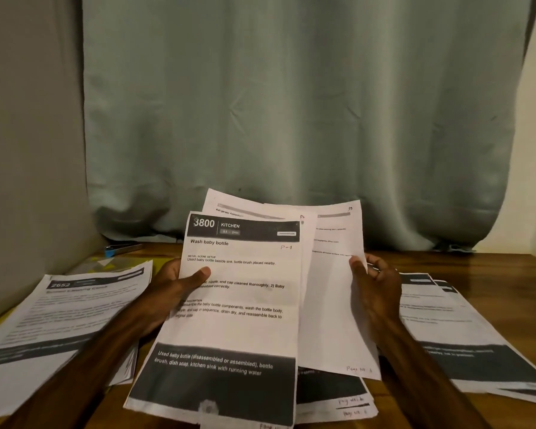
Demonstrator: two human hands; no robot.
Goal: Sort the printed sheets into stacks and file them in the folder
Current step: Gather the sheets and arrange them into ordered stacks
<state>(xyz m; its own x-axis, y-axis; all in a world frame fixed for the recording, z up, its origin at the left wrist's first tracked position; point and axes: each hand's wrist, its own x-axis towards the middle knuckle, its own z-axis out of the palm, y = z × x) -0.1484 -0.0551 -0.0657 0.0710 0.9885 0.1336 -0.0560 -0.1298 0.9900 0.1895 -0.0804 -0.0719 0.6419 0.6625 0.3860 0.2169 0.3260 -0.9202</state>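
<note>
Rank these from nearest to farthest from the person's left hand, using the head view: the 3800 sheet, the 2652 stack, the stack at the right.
1. 3800 sheet: gripped by the left hand, centre.
2. 2652 stack: on the table, just to its left.
3. right stack: far side, past the right hand holding the fanned sheets.

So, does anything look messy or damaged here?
The front sheet has a scuffed pale spot in its bottom dark band; the back sheet juts out askew. Left pile and right pile lie fanned.
</note>
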